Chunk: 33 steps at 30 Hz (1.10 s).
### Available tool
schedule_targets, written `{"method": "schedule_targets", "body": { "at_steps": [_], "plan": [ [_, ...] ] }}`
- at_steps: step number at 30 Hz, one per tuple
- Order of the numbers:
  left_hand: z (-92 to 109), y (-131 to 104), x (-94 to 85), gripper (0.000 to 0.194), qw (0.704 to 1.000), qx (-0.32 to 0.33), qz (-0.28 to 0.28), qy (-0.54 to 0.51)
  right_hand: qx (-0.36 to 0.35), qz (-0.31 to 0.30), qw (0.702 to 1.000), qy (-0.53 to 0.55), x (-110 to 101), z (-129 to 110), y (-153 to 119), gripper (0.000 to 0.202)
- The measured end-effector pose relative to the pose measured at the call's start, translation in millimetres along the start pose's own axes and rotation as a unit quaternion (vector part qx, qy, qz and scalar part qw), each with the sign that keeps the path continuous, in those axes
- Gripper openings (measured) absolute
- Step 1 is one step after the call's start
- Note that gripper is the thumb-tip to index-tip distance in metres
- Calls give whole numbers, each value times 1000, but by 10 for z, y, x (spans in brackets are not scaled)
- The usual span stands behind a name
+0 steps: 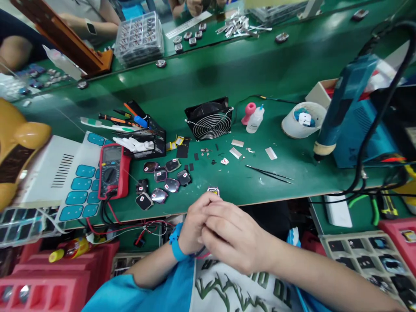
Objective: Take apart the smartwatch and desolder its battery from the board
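Note:
My left hand (195, 223), with a blue band at its wrist, is closed close to my body in front of the bench edge. My right hand (232, 232) overlaps it, fingers bent and pressed together. What lies between the fingers is hidden. Just beyond the fingertips a small watch-like case (213, 190) shows, partly covered; I cannot tell which hand touches it. Black tweezers (269, 173) lie on the green bench to the right. Several dark watch screens (171, 185) are spread to the left.
A red multimeter (112, 171) and a tool holder (156, 136) stand at left. Behind are a fan (209, 119), a dropper bottle (255, 120) and a white tub (303, 121). A blue electric screwdriver (344, 99) hangs at right. Other people sit across the bench.

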<state>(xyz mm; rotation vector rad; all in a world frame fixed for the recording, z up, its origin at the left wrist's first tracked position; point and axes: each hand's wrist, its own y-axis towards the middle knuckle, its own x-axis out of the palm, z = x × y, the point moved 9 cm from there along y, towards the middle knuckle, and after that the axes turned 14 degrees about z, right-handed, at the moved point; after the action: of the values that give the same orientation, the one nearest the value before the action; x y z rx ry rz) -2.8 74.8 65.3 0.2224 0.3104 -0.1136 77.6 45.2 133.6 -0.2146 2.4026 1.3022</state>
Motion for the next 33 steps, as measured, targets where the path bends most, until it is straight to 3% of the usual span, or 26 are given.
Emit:
{"method": "schedule_targets", "body": {
  "at_steps": [3,6,10,13,16,19,21,24,27,33],
  "plan": [
    [170,36,-159,17,994,92,38,37,3,-6,1000,6,-111,79,0,30],
    [256,84,-344,8,979,150,60,125,-15,-1,997,-79,-251,175,-29,32],
    [215,130,-668,16,958,163,132,194,30,9,970,-241,-407,448,-84,50],
    [73,112,-788,10,963,132,175,159,75,-21,973,-217,-361,631,-145,46],
    [-182,77,-748,5,977,32,193,82,148,-24,984,-98,-279,791,-218,31],
    [-415,35,-662,5,975,-73,211,5,225,-4,974,-22,-216,943,-318,16],
    [-492,42,-608,11,973,-100,206,-37,267,11,964,1,-184,1031,-390,9],
    [-480,111,-568,12,981,-65,177,-49,295,21,953,58,-118,1091,-452,6],
    [-467,169,-570,13,986,-28,164,-25,306,20,946,103,-58,1115,-472,17],
    [-502,186,-468,13,992,-23,128,7,337,39,933,116,-24,1179,-524,10]
  ]
}}
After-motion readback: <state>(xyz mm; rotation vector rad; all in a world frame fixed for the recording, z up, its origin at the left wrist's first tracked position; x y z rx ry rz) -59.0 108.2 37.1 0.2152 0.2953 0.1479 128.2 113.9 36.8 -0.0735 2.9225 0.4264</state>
